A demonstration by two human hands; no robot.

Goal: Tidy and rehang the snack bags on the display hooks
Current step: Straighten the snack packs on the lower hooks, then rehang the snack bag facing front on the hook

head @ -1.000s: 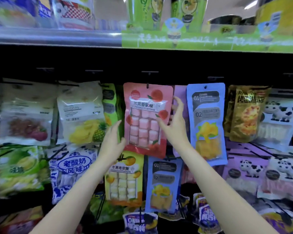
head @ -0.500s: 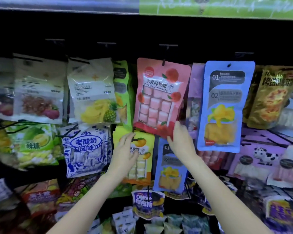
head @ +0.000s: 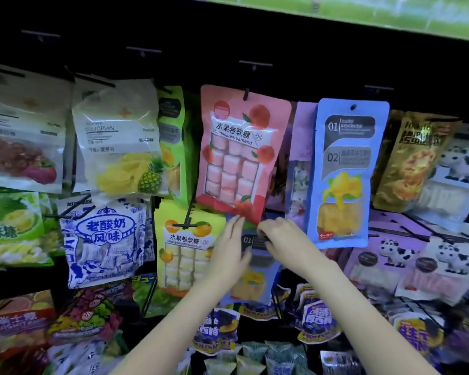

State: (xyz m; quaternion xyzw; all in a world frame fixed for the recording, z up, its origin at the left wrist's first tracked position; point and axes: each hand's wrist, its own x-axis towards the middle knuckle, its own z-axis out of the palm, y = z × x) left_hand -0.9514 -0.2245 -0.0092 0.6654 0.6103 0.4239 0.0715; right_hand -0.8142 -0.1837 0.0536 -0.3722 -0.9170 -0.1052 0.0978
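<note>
left hand (head: 232, 251) flat, fingers straight; right hand (head: 283, 240) pinching top of glossy blue pouch (head: 255, 277).

Glossy plastic snack bags (head: 241, 155); black metal hooks (head: 186, 220)

Two hands (head: 229, 255), one pink bag (head: 238, 155), two blue bags (head: 341, 171).

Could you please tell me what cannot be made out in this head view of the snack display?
- Lower blue bag: mostly hidden by the left hand and right hand.
- Right hand's grip: fingertips blurred, so unclear.
- Purple bag: mostly covered by the pink bag and tall blue bag.
- Cow-print packs: motion-blurred.
</note>
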